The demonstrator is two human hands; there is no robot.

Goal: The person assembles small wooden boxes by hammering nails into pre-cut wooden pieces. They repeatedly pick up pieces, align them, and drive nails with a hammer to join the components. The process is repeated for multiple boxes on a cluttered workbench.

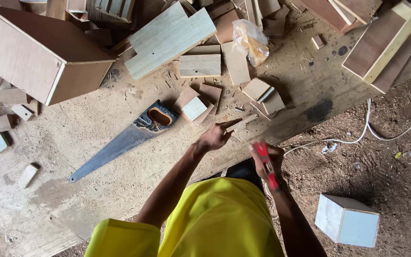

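Holding one red tool [266, 164], right hand [268, 159] | one handsaw [124, 140] | left hand [213, 138] pointing

Handsaw [120, 145] on workbench [72, 190], left of hands; box [347, 220] on floor, right.

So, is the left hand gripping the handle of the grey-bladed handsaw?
No: the left hand points over the workbench, apart from the grey-bladed handsaw, which lies flat beside it, untouched.
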